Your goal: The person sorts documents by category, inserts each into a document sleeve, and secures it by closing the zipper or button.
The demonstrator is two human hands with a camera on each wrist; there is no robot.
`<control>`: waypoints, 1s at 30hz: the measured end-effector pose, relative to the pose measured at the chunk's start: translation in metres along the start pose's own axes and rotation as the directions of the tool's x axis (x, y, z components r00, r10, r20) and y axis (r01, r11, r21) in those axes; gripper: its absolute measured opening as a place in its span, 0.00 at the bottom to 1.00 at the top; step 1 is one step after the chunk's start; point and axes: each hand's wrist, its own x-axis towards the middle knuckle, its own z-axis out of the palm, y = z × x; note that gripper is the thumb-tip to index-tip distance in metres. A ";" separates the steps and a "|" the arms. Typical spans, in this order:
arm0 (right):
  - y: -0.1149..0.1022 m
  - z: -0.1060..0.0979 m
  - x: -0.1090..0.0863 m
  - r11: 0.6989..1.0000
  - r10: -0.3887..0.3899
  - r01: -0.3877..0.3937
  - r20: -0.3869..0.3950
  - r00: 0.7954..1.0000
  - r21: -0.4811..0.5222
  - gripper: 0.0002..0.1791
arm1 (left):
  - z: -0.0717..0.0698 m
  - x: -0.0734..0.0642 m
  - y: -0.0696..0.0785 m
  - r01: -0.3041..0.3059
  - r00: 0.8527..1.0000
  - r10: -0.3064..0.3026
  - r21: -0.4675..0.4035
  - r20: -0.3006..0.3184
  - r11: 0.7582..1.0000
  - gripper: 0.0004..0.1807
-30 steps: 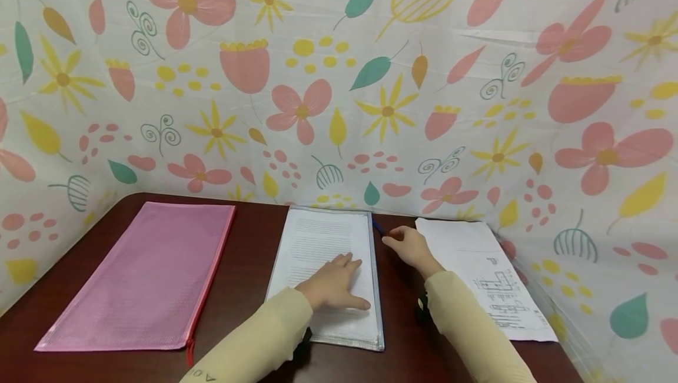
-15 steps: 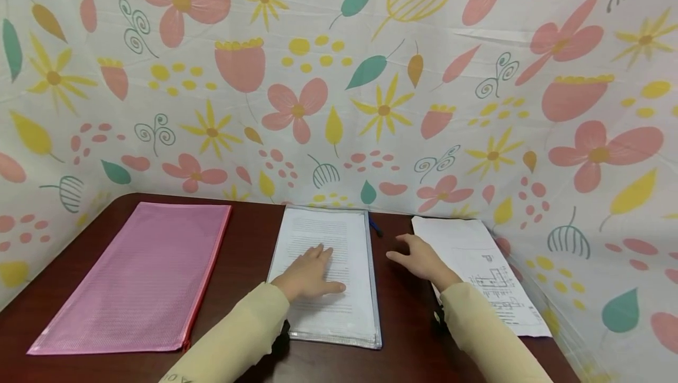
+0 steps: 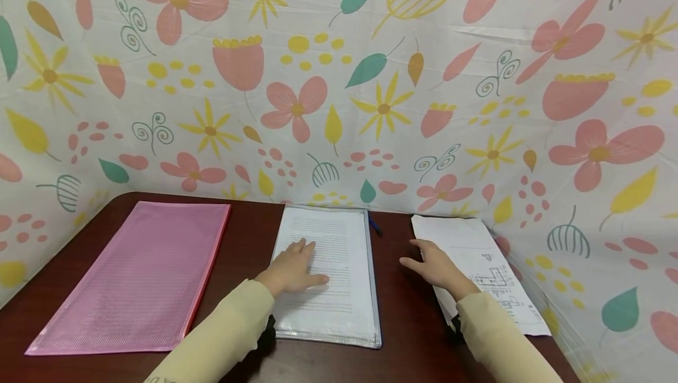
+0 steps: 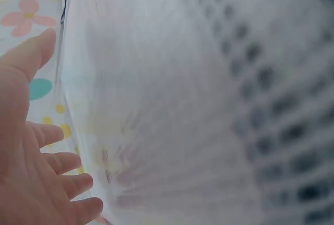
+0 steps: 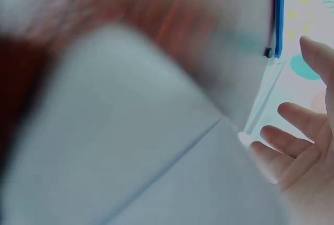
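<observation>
A clear zip document bag [image 3: 339, 312] with printed paper inside lies flat in the middle of the table. Over its left side is my left hand [image 3: 293, 266], fingers straight and spread; whether it touches the plastic is hard to tell. The same hand [image 4: 31, 152] shows at the left wrist view's edge, holding nothing. My right hand [image 3: 436, 266] hovers between the bag and a stack of printed sheets [image 3: 455, 236], fingers loosely bent and gripping nothing. A blue zipper pull [image 3: 375, 227] sticks out at the bag's upper right corner, apart from both hands.
To the left lies a pink mesh zip bag [image 3: 138, 271] with a red zip edge. The dark brown table [image 3: 243, 236] meets a flower-patterned cloth [image 3: 318, 106] behind and at the sides.
My right hand has come away from the blue zipper pull and moved right and toward me. The left hand has slid left across the clear bag.
</observation>
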 end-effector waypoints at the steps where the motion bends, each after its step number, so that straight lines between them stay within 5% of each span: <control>1: 0.001 -0.001 -0.001 1.000 -0.004 0.004 -0.001 1.000 0.001 0.41 | -0.001 0.000 -0.001 0.007 1.000 -0.007 -0.001 -0.002 1.000 0.50; 30: 0.063 -0.024 -0.042 0.996 0.067 -0.068 -0.028 0.997 -0.049 0.43 | -0.019 -0.014 -0.045 0.173 0.983 -0.173 -0.021 -0.059 0.985 0.47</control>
